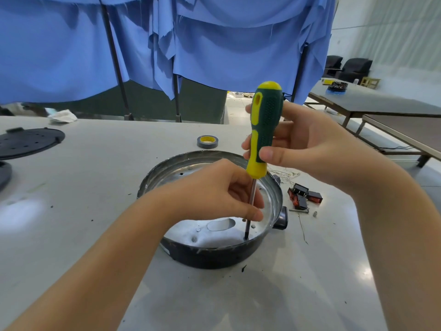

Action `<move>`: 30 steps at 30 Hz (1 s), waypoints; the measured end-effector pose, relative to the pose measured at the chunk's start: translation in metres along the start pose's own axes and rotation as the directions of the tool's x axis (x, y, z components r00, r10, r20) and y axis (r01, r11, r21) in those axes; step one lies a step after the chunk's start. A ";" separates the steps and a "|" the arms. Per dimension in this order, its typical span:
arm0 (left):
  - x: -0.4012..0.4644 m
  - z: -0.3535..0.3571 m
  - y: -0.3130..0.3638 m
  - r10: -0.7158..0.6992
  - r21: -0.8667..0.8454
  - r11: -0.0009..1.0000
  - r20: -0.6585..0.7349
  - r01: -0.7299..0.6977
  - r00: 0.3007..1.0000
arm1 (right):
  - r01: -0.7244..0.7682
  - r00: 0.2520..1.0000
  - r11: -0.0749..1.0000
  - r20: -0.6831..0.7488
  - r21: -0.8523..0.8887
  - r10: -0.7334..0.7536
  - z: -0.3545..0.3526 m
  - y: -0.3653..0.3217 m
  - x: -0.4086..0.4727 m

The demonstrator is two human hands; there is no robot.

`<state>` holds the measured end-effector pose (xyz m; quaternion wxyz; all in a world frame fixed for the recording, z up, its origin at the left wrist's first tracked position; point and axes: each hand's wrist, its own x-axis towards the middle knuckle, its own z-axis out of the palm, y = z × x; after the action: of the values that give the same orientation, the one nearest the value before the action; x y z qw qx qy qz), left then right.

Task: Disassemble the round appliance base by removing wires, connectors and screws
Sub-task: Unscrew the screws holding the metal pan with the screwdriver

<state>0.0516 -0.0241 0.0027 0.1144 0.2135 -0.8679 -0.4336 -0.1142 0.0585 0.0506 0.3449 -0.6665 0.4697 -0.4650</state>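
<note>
The round base [210,235] sits on the grey table [71,211], near the front edge, open side up, w/ shiny metal floor inside. The screwdriver [263,130] stands almost upright in it, and the tip is down on a screw [245,237] at the near-right part of the floor.

To do this step well, I think it is best to keep the shaft straight over the screw and press down while turning, so the tip does not slip out of the head. The base is not clamped, so it may turn w/ the tool; some weight on it would help.

The left hand [226,194] reaches in over the rim, fingers curled, pinching the thin shaft low down to guide it. The right hand [298,142] is higher, thumb and fingers wrapped round the green-yellow handle, wrist bent inward.

Right of the base lie black-red switches [303,195], a loose bolt [299,210] and thin wires [285,174]. Farther back are a tape roll [207,141], at far left a black perforated plate [28,142], then blue cloth [214,44].
</note>
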 end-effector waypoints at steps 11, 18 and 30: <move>0.000 0.003 0.002 0.033 0.047 0.998 -0.077 -0.030 0.996 | -0.044 0.999 0.981 -0.035 -0.187 0.038 0.005 -0.002 0.002; -0.001 -0.002 0.000 -0.016 0.073 0.997 -0.005 0.017 1.000 | -0.014 0.997 0.994 -0.076 -0.110 0.006 0.001 0.001 0.003; -0.005 -0.003 -0.007 -0.132 0.204 0.975 0.205 0.089 0.970 | 0.034 0.994 0.999 -0.105 0.003 -0.034 0.002 -0.006 0.000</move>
<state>0.0586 -0.0277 -0.0011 -0.0267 0.2232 -0.9000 -0.3735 -0.1109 0.0602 0.0552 0.3132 -0.6482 0.4747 -0.5063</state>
